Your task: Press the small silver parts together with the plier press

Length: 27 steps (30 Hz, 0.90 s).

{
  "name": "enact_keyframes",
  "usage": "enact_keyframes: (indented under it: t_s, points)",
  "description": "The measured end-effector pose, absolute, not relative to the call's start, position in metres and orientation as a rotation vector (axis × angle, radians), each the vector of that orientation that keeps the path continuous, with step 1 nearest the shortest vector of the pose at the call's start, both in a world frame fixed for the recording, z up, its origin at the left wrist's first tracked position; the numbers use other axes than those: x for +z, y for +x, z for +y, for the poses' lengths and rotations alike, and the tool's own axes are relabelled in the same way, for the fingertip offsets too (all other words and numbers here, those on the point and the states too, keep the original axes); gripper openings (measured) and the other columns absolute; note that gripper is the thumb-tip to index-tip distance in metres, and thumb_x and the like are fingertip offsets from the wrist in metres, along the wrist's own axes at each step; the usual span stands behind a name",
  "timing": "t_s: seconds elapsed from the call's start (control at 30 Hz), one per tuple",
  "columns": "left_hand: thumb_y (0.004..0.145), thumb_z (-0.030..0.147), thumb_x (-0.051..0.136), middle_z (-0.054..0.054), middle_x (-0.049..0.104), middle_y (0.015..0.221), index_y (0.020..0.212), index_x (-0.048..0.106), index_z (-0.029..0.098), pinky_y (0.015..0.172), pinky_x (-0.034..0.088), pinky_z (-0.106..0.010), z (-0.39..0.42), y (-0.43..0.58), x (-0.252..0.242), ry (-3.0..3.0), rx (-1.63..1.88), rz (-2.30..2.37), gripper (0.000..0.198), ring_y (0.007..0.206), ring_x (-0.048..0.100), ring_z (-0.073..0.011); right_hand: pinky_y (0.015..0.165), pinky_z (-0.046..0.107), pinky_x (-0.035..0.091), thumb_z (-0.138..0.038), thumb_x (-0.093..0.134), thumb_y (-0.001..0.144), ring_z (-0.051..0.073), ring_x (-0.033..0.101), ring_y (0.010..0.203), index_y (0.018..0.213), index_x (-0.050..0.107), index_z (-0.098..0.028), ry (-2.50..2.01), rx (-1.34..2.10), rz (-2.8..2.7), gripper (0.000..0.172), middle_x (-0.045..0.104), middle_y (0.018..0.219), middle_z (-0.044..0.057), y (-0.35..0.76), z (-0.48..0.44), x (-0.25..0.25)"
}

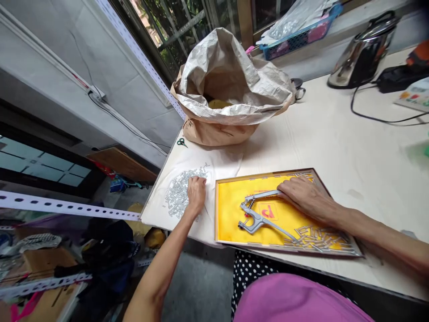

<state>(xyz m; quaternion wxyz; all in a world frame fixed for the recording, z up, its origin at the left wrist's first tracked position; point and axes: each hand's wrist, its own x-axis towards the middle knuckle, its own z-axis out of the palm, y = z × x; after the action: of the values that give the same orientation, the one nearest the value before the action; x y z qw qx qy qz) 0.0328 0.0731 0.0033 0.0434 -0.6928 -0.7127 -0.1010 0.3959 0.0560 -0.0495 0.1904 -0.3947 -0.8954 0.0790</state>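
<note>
My left hand (197, 193) is at the right side of a pile of small metal pins (177, 194) on the white table cover. Its fingers are curled together, and what they hold, if anything, is hidden. My right hand (306, 199) grips the upper handle of grey metal hand-press pliers (258, 220). The jaws of the pliers are apart and point left, and the lower handle slants down to the right. Beneath them lies a shallow tray (217, 210) lined with yellow. Assembled-looking metal pieces (318, 238) are heaped in its lower right corner, and several more lie along its far edge.
A large paper-and-plastic sack (221, 132) stands open behind the pin pile. Green-handled scissors (182, 142) lie near the table's left edge. At the back right are a steel kettle (365, 53), a black cord (378, 120) and a blue basket (301, 40) on the sill.
</note>
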Motion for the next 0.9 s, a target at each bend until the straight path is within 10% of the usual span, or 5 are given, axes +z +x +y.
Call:
enact_keyframes:
  t_s: [0.57, 0.9]
  points:
    - [0.093, 0.011, 0.040, -0.013, 0.063, 0.104, 0.095, 0.065, 0.017, 0.083, 0.045, -0.036, 0.106, 0.000, -0.010, -2.406, 0.187, -1.918, 0.025, 0.105, 0.052, -0.0271, 0.076, 0.037, 0.031, -0.038, 0.028, 0.105, 0.021, 0.049, 0.076, 0.083, 0.053, -0.021, -1.195, 0.158, -2.503, 0.038, 0.061, 0.080, 0.005, 0.408, 0.066, -0.034]
    - [0.077, 0.038, 0.070, -0.006, 0.073, 0.086, 0.087, 0.072, 0.016, 0.076, 0.049, -0.029, 0.047, 0.083, 0.018, -2.543, -1.221, -2.719, 0.024, 0.078, 0.065, -0.0185, 0.077, 0.035, 0.029, -0.039, 0.026, 0.106, 0.020, 0.047, 0.080, 0.089, 0.056, -0.022, -1.072, 0.049, -2.515, 0.039, 0.063, 0.086, 0.006, 0.411, 0.082, -0.034]
